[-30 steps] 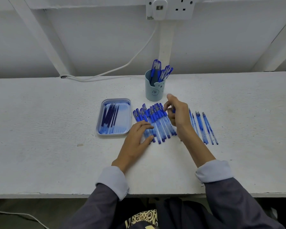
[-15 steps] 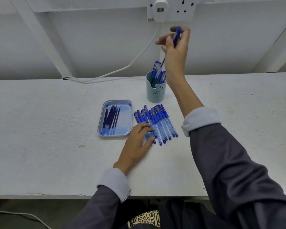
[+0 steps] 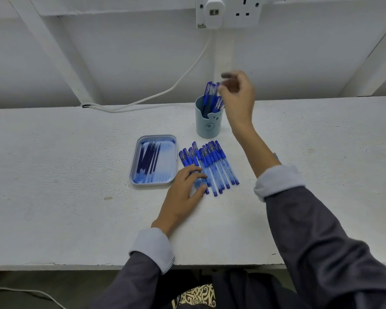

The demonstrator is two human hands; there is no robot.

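Note:
A light blue cup (image 3: 207,123) stands at the back middle of the white table and holds several blue capped pens (image 3: 211,94). My right hand (image 3: 239,97) hovers right beside those pen tops, motion-blurred, with loosely spread fingers and nothing visibly in them. In front of the cup, several more blue pens (image 3: 216,166) lie side by side in a row. My left hand (image 3: 183,192) rests on the left end of that row with relaxed fingers. My right forearm hides further pens on the right, except one tip (image 3: 275,156).
A shallow blue tray (image 3: 154,185) left of the pen row holds several dark ink refills (image 3: 147,161). A white cable (image 3: 165,92) runs from the wall socket (image 3: 227,12) down onto the table's back edge. The table's front edge (image 3: 76,265) is close to my body.
My right hand lifted a pen from the table, raised it high above the cup, then came down to the cup's rim; the pen is no longer visible in its fingers. My left hand stayed put.

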